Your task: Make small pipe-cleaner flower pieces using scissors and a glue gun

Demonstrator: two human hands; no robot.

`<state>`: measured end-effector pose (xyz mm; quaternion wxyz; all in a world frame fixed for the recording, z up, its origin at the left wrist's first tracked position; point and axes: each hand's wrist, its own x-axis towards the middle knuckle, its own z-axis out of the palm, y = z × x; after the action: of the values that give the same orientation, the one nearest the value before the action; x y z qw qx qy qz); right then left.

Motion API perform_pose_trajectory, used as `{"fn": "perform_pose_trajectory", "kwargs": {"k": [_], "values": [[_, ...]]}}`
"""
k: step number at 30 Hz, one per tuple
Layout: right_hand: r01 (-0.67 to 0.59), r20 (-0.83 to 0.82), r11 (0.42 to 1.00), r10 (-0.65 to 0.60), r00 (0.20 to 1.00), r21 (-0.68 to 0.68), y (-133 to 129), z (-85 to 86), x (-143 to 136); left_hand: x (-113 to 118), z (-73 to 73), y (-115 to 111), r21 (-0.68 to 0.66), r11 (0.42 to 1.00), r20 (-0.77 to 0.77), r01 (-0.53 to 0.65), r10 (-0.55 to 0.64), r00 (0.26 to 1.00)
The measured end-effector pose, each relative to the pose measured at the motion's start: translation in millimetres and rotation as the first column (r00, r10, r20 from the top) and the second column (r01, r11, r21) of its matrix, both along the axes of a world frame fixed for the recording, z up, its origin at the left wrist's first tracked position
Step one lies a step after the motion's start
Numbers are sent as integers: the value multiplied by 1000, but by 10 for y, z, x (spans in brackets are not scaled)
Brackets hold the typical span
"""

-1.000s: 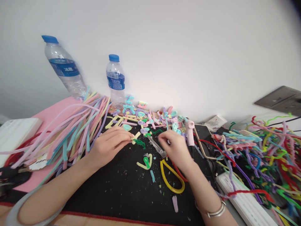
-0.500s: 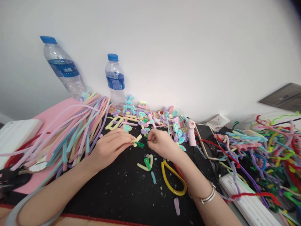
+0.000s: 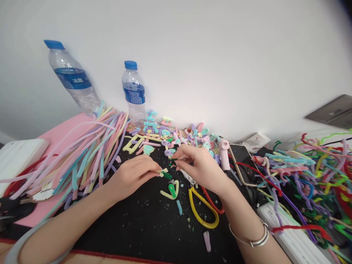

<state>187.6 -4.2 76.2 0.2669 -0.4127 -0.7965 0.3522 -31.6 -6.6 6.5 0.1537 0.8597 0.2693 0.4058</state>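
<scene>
My left hand (image 3: 137, 170) pinches a small pipe cleaner piece (image 3: 164, 173), pale yellow with a dark green loop, between thumb and fingertips. To its right, my right hand (image 3: 195, 163) has thumb and forefinger closed around something small and dark at their tips, too small to make out. Just below the hands lies a bent yellow pipe cleaner with a green loop (image 3: 172, 190). A short blue piece (image 3: 179, 207) rests under that. Beneath my right hand, a silvery-white object (image 3: 189, 178) is partly hidden.
Pastel pipe cleaners (image 3: 90, 150) lie bundled at left, with two bottles (image 3: 134, 91) (image 3: 73, 79) behind. Small finished shapes (image 3: 178, 137) crowd the wall side. A yellow loop (image 3: 203, 211), a pink handheld device (image 3: 224, 156), a phone (image 3: 242, 161) and tangled pipe cleaners (image 3: 310, 190) sit right.
My left hand has shifted slightly right and down with the yellow-green piece. My right hand has turned and its fingers have extended, uncovering the silvery-white object beneath it.
</scene>
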Motion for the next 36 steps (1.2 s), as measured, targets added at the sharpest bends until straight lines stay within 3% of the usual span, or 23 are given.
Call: {"fn": "perform_pose_trajectory", "kwargs": {"k": [5, 25, 36], "values": [[13, 53, 993, -19, 998, 117, -24, 9, -36, 0, 19, -11, -36, 999, 24, -14, 14, 1000], [-81, 95, 974, 62, 994, 212, -79, 4, -111, 8, 68, -39, -152, 983, -20, -104, 102, 995], [-137, 105, 970, 118, 987, 199, -95, 18, -111, 34, 84, -50, -236, 957, -58, -171, 161, 985]]}}
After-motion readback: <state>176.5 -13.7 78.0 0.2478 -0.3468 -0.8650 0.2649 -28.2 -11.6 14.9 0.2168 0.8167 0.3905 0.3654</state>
